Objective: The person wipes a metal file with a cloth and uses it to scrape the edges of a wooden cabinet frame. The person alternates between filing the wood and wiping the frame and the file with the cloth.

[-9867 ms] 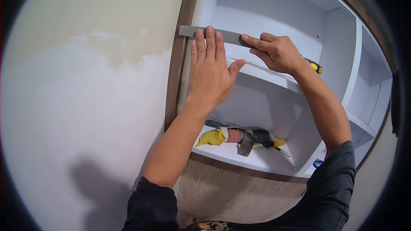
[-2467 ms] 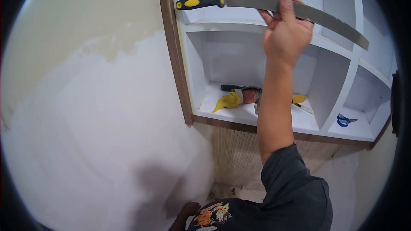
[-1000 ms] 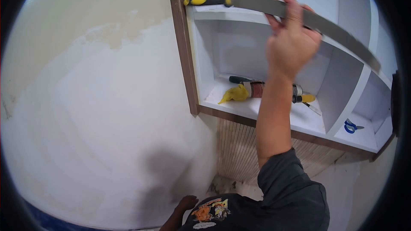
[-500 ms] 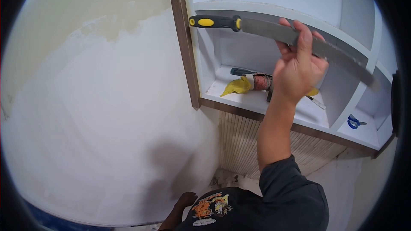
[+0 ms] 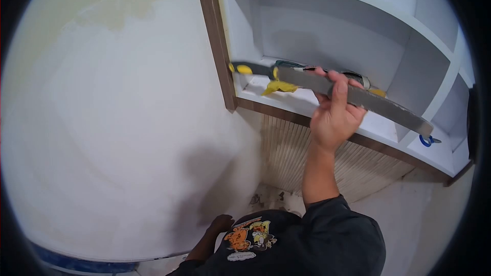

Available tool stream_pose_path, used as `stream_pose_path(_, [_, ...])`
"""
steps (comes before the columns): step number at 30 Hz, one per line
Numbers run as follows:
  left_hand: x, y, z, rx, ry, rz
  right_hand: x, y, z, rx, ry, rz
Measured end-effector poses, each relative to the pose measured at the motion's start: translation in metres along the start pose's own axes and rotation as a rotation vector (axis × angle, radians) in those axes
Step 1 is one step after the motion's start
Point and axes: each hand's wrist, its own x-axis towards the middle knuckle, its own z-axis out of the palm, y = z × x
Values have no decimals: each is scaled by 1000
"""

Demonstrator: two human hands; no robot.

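My right hand (image 5: pixel 335 115) is closed around the grey metal blade of what looks like a flat file (image 5: pixel 399 110), fingers over its upper edge. The file's black and yellow handle (image 5: pixel 250 68) points left and overlaps the cabinet's brown edge strip in this view. Its far end slants down to the right, overlapping blue-handled scissors (image 5: pixel 426 141). Behind the file, a yellow crumpled piece (image 5: pixel 279 87) and other tools partly hidden by it lie in the shelf compartment. My left hand (image 5: pixel 223 222) hangs low by my body near the wall, dark and small, its fingers not clearly visible.
The white shelf unit (image 5: pixel 332 2) with brown trim (image 5: pixel 215 46) stands ahead and to the right. A partly whitened wall (image 5: pixel 117 122) rises on the left. Ribbed panelling (image 5: pixel 286 151) sits below the shelf. A blue strip (image 5: pixel 87 264) runs along the lower left.
My right hand has moved down and slightly left with the file, which now passes in front of the tools on the shelf. My left hand has barely moved.
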Motion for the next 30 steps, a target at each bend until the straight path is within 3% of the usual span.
stream_pose_path(1, [0,1,-2,-64,48,-39,-4,-5,-12,-1,0,0])
stream_pose_path(4, [-2,10,-15,-48,-79,-121,-26,-1,-32,-34,-16,-21])
stream_pose_path(8, [0,-8,9,-68,-216,-74,-40,-2,-46,-35,0,1])
stream_pose_path(15, [3,12,-15,-124,-107,-136,-50,-14,-52,22,48,-12])
stream_pose_path(18, [3,19,-23,-98,-118,-160,-64,23,-62,-84,-28,70])
stream_pose_path(20, [7,23,-32,-62,-144,-152,-62,19,-69,-53,47,126])
stream_pose_path(24, [2,14,-21,-99,-131,-149,-52,4,-61,49,88,38])
stream_pose_path(27, [-3,3,-14,-80,-101,-31,-57,11,-48,-13,94,56])
stream_pose_path(30, [0,1,-12,-77,-134,-76,-50,16,-50,-48,72,114])
